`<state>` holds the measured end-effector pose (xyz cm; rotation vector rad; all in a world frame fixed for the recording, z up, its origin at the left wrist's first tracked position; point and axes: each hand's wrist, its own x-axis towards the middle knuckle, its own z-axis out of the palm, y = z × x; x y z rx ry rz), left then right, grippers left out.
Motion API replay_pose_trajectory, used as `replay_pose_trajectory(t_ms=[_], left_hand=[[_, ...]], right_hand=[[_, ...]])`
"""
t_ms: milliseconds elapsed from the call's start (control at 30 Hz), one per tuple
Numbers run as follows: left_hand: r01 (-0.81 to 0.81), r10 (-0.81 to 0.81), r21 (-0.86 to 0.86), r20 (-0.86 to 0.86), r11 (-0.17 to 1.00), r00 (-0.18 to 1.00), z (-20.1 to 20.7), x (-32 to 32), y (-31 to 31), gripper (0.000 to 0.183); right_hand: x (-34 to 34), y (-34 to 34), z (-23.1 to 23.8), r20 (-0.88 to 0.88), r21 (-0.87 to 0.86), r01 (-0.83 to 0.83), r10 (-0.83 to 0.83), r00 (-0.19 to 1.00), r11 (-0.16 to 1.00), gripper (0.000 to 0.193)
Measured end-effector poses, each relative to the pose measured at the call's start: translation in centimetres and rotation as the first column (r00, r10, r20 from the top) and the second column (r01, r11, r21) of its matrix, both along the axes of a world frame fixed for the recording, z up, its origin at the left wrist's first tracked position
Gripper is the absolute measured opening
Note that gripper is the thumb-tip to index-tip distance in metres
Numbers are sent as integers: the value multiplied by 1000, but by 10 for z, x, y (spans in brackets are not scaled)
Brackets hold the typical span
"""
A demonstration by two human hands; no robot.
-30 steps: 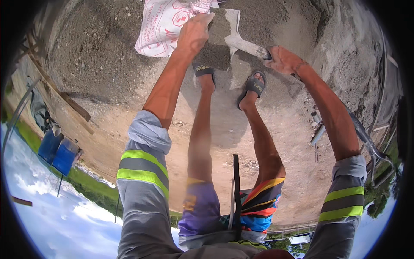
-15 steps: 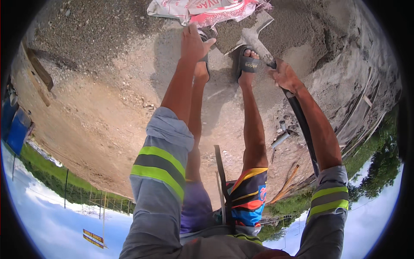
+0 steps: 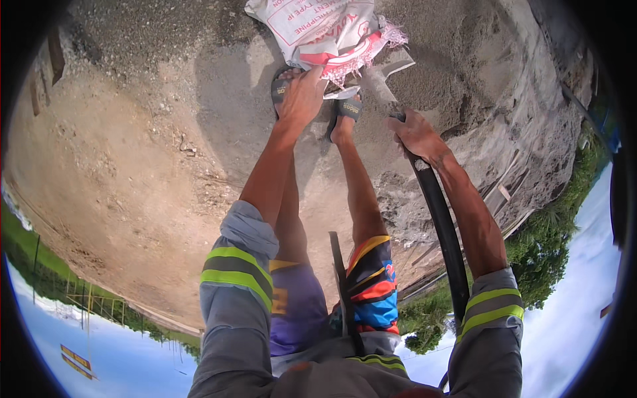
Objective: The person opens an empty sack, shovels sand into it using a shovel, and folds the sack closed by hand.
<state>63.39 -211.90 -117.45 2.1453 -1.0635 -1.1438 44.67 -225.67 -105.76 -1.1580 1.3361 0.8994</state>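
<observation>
Ground [image 3: 172, 132] = pale dirt, w/ gray sandy mix [image 3: 448, 69] up front & to R. Shovel [image 3: 441, 225], long black shaft, runs from by R sleeve [image 3: 491, 308] to blade partly hidden behind cement sack [image 3: 332, 30], blade edge just beside R slide [image 3: 348, 110]. Main risk: if shaft twists or slips, edge could nick toes, b/c slide leaves them bare. Sack's loose threads might also snag on blade if pulled. Sack = white w/ red print, lying beyond the feet, frayed red-white end toward person; contents not visible, so can't say how full. R hand [image 3: 423, 138]: grip clamped round shovel shaft. L hand [image 3: 300, 99]: at sack's near edge, fingers partly hidden, can't tell if grip is pinched on it.
</observation>
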Motion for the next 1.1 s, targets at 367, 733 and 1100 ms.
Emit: replay_pose_trajectory(t_ms=[367,733,1100], left_hand=[[-276,270,92,77,957,960,36,55,-46,38],[-193,195,102,-8,976,981,46,55,-64,35],[-317,316,-12,119,948,941,30,6,0,52]], right_hand=[[20,-18,79,113,113,-133,120,986,985,37],[-158,49,178,-161,-160,418,-441,883,894,39],[-307,103,-125,16,-407,760,-828,560,506,44]])
